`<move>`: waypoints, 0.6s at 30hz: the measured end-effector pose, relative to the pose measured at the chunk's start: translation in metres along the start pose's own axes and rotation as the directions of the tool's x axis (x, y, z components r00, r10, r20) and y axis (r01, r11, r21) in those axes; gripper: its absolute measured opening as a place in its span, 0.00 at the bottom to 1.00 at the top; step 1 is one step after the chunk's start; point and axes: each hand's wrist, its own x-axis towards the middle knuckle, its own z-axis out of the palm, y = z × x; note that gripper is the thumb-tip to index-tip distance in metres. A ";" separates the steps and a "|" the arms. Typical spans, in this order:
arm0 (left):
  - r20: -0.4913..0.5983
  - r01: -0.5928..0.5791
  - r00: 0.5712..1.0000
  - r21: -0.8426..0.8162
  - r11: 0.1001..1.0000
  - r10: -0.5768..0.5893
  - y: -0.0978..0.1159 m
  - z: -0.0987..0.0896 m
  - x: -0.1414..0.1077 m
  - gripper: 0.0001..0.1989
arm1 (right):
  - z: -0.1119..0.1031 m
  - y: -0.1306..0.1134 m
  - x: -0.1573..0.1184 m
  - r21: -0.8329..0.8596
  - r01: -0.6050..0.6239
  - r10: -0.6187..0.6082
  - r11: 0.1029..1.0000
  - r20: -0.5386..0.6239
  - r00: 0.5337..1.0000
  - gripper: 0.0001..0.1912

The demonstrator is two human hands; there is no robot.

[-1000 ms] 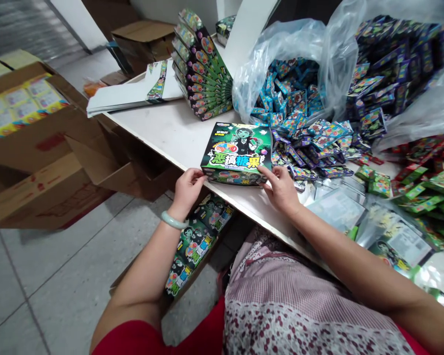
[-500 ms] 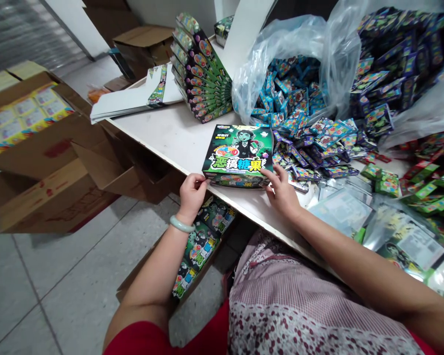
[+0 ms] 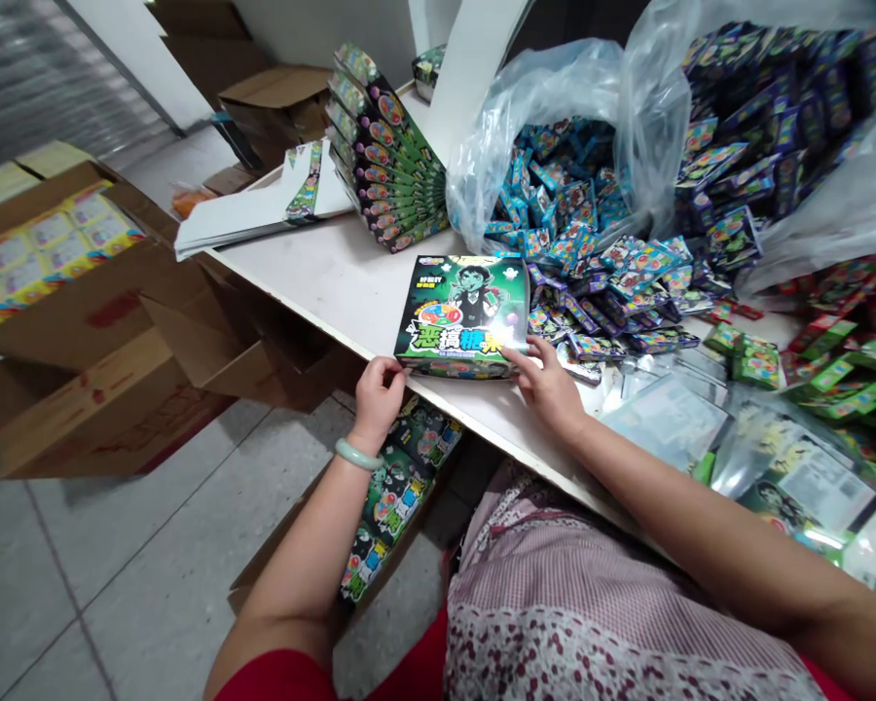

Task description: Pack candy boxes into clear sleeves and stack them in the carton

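A green-and-black candy box (image 3: 461, 307) with a cartoon figure and large coloured characters lies flat, lid closed, near the table's edge. At its near left corner is my left hand (image 3: 380, 397), thumb and fingertips pinched together; whatever lies between them is too small to make out. My right hand (image 3: 551, 394) reaches over the near right corner, fingers stretched and apart, with fingertips resting on the lid's edge. Below the table edge, an open carton holds several like boxes (image 3: 394, 487).
Small blue packets (image 3: 565, 190) fill a clear plastic bag behind the box; purple packets (image 3: 766, 156) and green packets (image 3: 755, 360) are heaped to the right. A fan of flat printed cartons (image 3: 394, 161) stands at the back left. Brown cartons (image 3: 117, 389) stand on the floor at left.
The view has shifted slightly. My right fingertips have come further onto the lid's near edge, and the box's front face shows less. My left hand stays pinched at the left corner.
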 end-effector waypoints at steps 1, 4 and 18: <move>-0.001 0.001 1.000 -0.008 1.000 -0.001 0.000 0.000 -0.001 0.03 | 0.000 0.001 -0.001 0.011 0.003 -0.003 1.000 0.000 1.000 0.25; -0.006 0.004 1.000 -0.043 0.999 -0.005 0.000 -0.001 -0.003 0.03 | 0.000 0.004 -0.001 0.051 0.013 -0.013 0.999 0.010 1.000 0.24; 0.052 0.126 0.992 -0.187 0.974 -0.118 0.022 0.022 0.015 0.32 | -0.001 0.009 -0.004 0.008 0.088 -0.088 0.996 0.016 0.996 0.27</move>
